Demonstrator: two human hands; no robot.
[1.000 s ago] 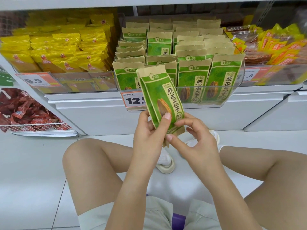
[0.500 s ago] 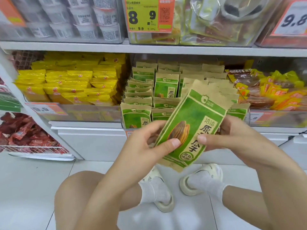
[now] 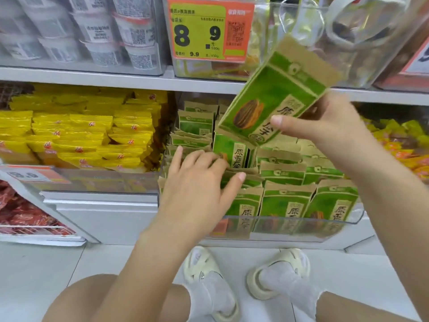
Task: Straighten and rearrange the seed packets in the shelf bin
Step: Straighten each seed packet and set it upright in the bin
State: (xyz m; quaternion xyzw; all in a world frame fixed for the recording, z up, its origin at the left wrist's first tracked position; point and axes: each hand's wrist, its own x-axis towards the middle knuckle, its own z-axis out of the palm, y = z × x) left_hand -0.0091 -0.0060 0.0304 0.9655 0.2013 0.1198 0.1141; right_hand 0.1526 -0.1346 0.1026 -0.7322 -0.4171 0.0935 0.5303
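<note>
The right hand (image 3: 325,126) holds one green seed packet (image 3: 274,94) tilted above the clear shelf bin (image 3: 301,231). The left hand (image 3: 197,182) rests spread on the packets standing inside (image 3: 285,203).

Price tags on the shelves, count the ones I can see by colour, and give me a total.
Yellow-and-orange price tag, upper shelf, reading 8.9: 1
Orange price tags: 2, one below the yellow packets reading 9.9, one cut off at the upper right edge
Total: 3
A fourth tag may sit behind the left hand; it is hidden.

Clear bin (image 3: 301,225) on white shelf (image 3: 111,206)
</note>
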